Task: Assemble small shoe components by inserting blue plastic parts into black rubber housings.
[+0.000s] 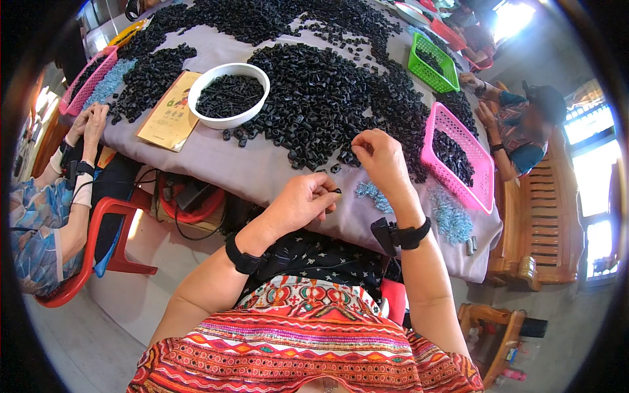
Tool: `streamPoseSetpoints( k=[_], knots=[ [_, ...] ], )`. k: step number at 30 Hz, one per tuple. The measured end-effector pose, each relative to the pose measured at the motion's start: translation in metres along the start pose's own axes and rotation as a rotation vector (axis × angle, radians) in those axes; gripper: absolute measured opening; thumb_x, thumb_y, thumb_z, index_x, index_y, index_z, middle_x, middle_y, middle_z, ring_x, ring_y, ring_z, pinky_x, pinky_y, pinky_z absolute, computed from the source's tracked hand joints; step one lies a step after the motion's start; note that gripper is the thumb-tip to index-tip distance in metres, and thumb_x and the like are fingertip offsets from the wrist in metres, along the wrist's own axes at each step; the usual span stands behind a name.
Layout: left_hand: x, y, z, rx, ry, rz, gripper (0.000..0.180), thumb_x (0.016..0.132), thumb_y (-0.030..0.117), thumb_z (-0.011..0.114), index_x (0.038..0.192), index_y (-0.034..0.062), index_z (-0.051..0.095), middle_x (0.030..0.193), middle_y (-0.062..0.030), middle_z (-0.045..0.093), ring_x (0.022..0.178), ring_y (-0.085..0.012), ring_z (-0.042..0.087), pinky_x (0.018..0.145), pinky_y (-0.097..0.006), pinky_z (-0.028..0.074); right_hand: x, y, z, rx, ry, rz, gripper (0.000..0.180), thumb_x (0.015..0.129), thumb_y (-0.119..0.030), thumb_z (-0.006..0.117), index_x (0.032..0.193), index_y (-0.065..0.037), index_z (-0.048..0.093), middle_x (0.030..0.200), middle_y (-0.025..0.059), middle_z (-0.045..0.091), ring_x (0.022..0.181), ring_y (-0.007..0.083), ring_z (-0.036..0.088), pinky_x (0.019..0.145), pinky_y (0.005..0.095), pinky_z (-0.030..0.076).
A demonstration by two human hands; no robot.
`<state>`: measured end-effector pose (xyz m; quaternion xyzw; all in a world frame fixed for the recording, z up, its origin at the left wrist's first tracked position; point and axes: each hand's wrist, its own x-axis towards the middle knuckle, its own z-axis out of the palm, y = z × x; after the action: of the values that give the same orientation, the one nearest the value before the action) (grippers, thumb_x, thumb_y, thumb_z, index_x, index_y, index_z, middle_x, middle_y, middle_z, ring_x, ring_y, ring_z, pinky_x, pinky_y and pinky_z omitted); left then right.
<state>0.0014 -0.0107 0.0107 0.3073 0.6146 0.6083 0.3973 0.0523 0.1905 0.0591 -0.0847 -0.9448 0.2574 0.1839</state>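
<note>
My left hand (303, 203) is closed in front of the table's near edge, with the dark tip of a small black piece (338, 190) showing between thumb and forefinger. Over the near side of a large heap of small black ring-like plastic pieces (314, 92), my right hand (383, 157) has thumb and forefinger pinched together; anything between them is too small to make out. Just below that hand lies a little pile of clear bluish pieces (375, 195). A white bowl (261, 105) of thin black parts stands beyond my left hand, beside a yellowish booklet (168, 118).
At the right, a pink basket (481, 187) holds black pieces, with more clear bluish pieces (452, 219) beside it. Farther back stands a green basket (445, 82). Co-workers' hands (88, 124) rest at the left table edge, next to a red plastic chair (108, 216); another person sits at right.
</note>
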Motion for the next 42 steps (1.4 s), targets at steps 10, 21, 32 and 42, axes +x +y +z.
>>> streamPoseSetpoints(
  k=[10, 21, 32, 42],
  knots=[
    [0.0, 0.002, 0.001, 0.055, 0.002, 0.01, 0.014, 0.095, 0.013, 0.064, 0.097, -0.0001, 0.062, 0.078, -0.003, 0.067, 0.058, -0.0055, 0.058, 0.054, -0.021, 0.047, -0.001, -0.022, 0.031, -0.069, -0.126, -0.141, 0.015, 0.08, -0.007, 0.065, 0.094, -0.006, 0.066, 0.098, 0.0142, 0.063, 0.089, 0.0354, 0.064, 0.078, 0.0452, 0.053],
    [0.0, 0.0, 0.001, 0.051, -0.017, 0.008, 0.017, 0.095, 0.015, 0.064, 0.099, -0.0011, 0.062, 0.079, -0.0034, 0.068, 0.061, -0.0059, 0.059, 0.057, -0.022, 0.049, 0.002, 0.006, 0.021, -0.048, -0.13, 0.047, 0.015, 0.077, -0.007, 0.066, 0.091, -0.002, 0.065, 0.089, 0.0161, 0.066, 0.087, 0.0349, 0.065, 0.077, 0.0431, 0.052],
    [0.001, -0.002, -0.001, -0.047, -0.022, 0.002, 0.016, 0.096, 0.016, 0.063, 0.099, 0.0004, 0.062, 0.08, -0.0033, 0.067, 0.06, -0.006, 0.059, 0.055, -0.021, 0.048, -0.024, -0.02, 0.001, 0.591, -0.202, 0.267, 0.015, 0.083, -0.002, 0.065, 0.098, 0.001, 0.066, 0.08, 0.0033, 0.066, 0.067, 0.0076, 0.06, 0.057, 0.0239, 0.048],
    [0.003, -0.005, -0.001, -0.149, 0.009, 0.034, 0.014, 0.095, 0.014, 0.063, 0.097, -0.0004, 0.062, 0.078, -0.0034, 0.066, 0.059, -0.0067, 0.058, 0.054, -0.021, 0.046, -0.049, -0.025, 0.012, 0.655, -0.173, 0.21, 0.015, 0.089, -0.004, 0.067, 0.102, 0.002, 0.07, 0.09, 0.004, 0.067, 0.079, 0.01, 0.064, 0.071, 0.0241, 0.052]
  ],
)
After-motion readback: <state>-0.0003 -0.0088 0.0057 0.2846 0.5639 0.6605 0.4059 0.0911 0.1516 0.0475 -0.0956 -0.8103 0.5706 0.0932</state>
